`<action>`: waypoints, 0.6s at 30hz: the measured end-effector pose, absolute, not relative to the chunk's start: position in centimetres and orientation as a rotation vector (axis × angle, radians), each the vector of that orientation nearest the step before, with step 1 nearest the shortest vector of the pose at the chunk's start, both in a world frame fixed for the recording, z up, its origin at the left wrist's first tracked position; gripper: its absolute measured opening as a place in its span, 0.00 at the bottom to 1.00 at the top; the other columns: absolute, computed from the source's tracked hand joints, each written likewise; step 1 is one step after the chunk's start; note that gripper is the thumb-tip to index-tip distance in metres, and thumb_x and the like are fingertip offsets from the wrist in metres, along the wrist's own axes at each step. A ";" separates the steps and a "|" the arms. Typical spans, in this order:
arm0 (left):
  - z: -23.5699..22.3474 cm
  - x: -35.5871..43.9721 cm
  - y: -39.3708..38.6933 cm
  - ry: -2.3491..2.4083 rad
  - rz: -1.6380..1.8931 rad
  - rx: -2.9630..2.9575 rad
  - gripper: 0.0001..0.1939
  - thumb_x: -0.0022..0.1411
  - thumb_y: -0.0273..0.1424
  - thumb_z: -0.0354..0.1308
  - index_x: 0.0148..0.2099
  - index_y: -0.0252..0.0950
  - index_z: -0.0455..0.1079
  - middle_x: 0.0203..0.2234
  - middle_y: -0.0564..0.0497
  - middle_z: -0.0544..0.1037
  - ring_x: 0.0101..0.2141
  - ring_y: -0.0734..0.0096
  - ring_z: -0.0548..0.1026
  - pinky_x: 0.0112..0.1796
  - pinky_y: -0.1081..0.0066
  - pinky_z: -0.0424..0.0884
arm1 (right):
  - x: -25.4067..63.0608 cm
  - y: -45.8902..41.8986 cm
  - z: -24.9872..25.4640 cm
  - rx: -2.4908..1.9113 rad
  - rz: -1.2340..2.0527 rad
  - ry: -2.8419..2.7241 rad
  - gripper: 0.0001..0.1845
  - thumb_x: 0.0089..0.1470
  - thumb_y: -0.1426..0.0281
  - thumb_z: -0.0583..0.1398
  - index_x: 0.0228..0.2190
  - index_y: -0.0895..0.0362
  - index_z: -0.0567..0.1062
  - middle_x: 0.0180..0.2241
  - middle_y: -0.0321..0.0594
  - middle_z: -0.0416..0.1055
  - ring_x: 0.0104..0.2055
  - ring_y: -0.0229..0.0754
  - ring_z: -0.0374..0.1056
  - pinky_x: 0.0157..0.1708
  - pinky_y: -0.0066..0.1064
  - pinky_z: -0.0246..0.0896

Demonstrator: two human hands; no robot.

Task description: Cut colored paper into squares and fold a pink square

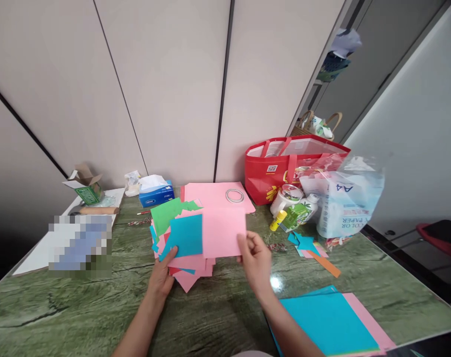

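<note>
My left hand (pixel 163 274) rests on a pile of cut coloured paper (pixel 190 275), its thumb on a blue paper piece (pixel 186 235) that it grips at the lower corner. My right hand (pixel 255 258) pinches the lower right corner of a pink paper sheet (pixel 223 232) held just above the pile. A green paper piece (pixel 166 214) sticks out at the pile's upper left. Beyond them a larger pink sheet (pixel 210 194) lies flat with a roll of clear tape (pixel 235 196) on it.
A red tote bag (pixel 281 171), a pack of A4 colour paper (pixel 346 203), a glue stick (pixel 278 220) and small bottles stand at the right. Blue and pink sheets (pixel 329 322) lie near right. A tissue box (pixel 156 195) and a small carton (pixel 84 187) sit at the back left on the green marble table (pixel 80 312).
</note>
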State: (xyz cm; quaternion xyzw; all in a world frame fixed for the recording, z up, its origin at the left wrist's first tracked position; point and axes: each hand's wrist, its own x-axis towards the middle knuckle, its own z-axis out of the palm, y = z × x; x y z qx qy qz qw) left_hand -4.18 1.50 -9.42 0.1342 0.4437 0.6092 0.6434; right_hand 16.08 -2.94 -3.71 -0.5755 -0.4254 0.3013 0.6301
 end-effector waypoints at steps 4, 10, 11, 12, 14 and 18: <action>-9.4 -3.8 1.1 0.980 1.339 0.309 0.12 0.50 0.20 0.59 0.40 0.35 0.69 0.30 0.49 0.80 0.27 0.63 0.78 0.37 0.60 0.74 | 13.7 -1.8 -5.4 -1.483 0.465 -1.343 0.15 0.54 0.62 0.51 0.36 0.61 0.69 0.12 0.29 0.59 0.15 0.34 0.56 0.16 0.24 0.49; -9.4 -3.6 0.9 0.910 1.328 0.380 0.18 0.48 0.23 0.62 0.44 0.35 0.68 0.32 0.48 0.80 0.33 0.59 0.78 0.40 0.61 0.72 | 11.1 -1.3 -6.2 -1.573 0.184 -1.758 0.18 0.55 0.64 0.51 0.44 0.61 0.69 0.20 0.40 0.71 0.20 0.41 0.66 0.22 0.27 0.54; -9.4 -3.7 0.9 0.900 1.324 0.402 0.20 0.47 0.22 0.62 0.45 0.35 0.68 0.32 0.48 0.80 0.32 0.59 0.78 0.40 0.61 0.72 | 11.0 -1.4 -6.2 -1.533 0.193 -1.787 0.18 0.55 0.63 0.51 0.43 0.59 0.69 0.21 0.40 0.72 0.22 0.41 0.67 0.23 0.28 0.56; -9.4 -3.7 0.9 0.891 1.323 0.419 0.22 0.47 0.21 0.62 0.46 0.35 0.68 0.33 0.47 0.80 0.32 0.60 0.78 0.40 0.62 0.73 | 11.2 -1.5 -6.2 -1.495 0.204 -1.774 0.17 0.55 0.62 0.52 0.42 0.58 0.70 0.22 0.40 0.72 0.24 0.41 0.68 0.25 0.28 0.57; -9.4 -3.8 0.9 0.890 1.329 0.415 0.23 0.47 0.21 0.62 0.47 0.35 0.67 0.33 0.47 0.79 0.32 0.60 0.78 0.39 0.62 0.73 | 12.1 -1.7 -6.4 -1.466 0.209 -1.638 0.15 0.55 0.62 0.51 0.38 0.58 0.71 0.25 0.41 0.72 0.25 0.40 0.67 0.26 0.28 0.58; -9.6 -4.1 1.1 0.900 1.351 0.379 0.23 0.49 0.20 0.60 0.49 0.35 0.66 0.34 0.46 0.79 0.33 0.61 0.78 0.38 0.62 0.74 | 14.8 -1.6 -7.4 -1.556 0.229 -1.326 0.16 0.52 0.61 0.54 0.36 0.60 0.69 0.27 0.40 0.67 0.22 0.37 0.62 0.24 0.28 0.58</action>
